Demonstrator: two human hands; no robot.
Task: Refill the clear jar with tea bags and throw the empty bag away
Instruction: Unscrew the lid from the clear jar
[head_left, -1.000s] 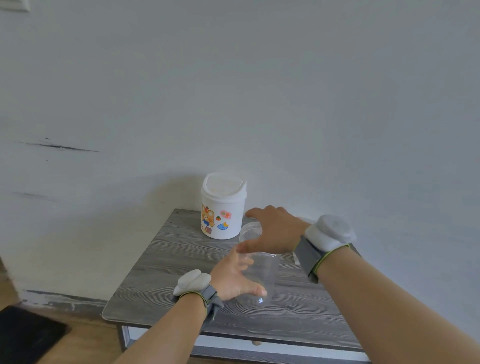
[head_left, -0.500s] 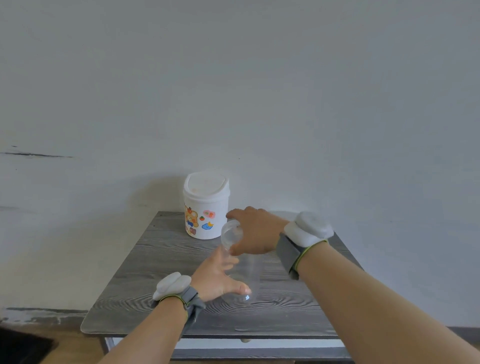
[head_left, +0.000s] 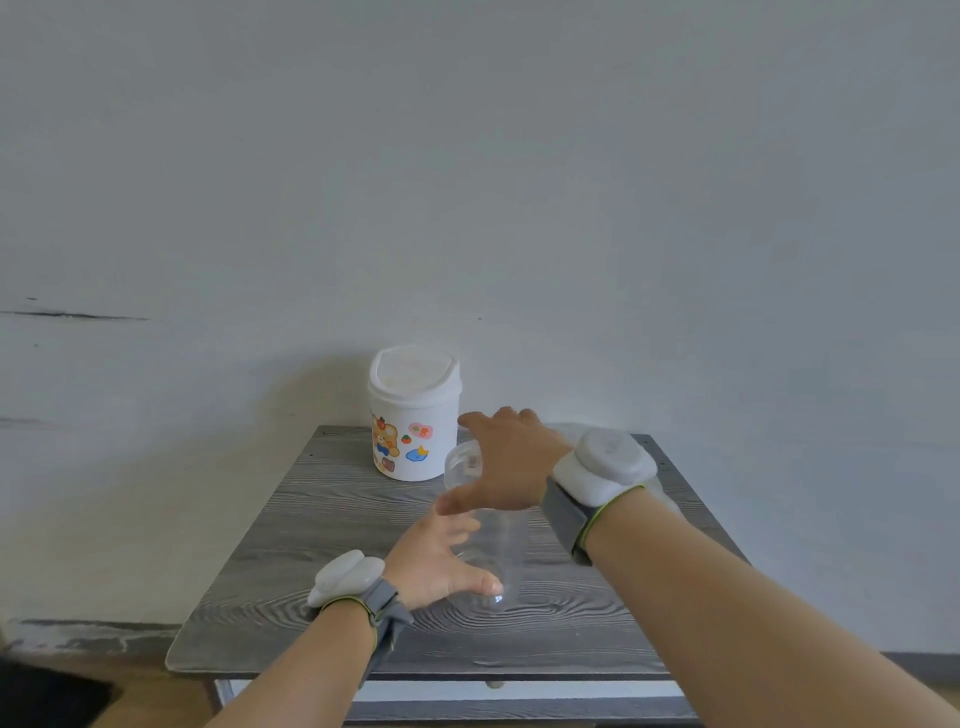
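Newly tilted, lid (head_left: 461, 463) half hidden behind right hand (head_left: 511, 467), above clear jar (head_left: 500, 551).

Jar (head_left: 488, 551) top behind right hand (head_left: 506, 467), forearms (head_left: 779, 649) cropped

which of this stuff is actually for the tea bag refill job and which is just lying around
For the job:
- clear plastic jar, held low by the left hand
- clear round lid, gripped by the right hand
- small white swing-lid bin with cartoon stickers

Just there:
- grey wood-grain table
- flat black object on the floor
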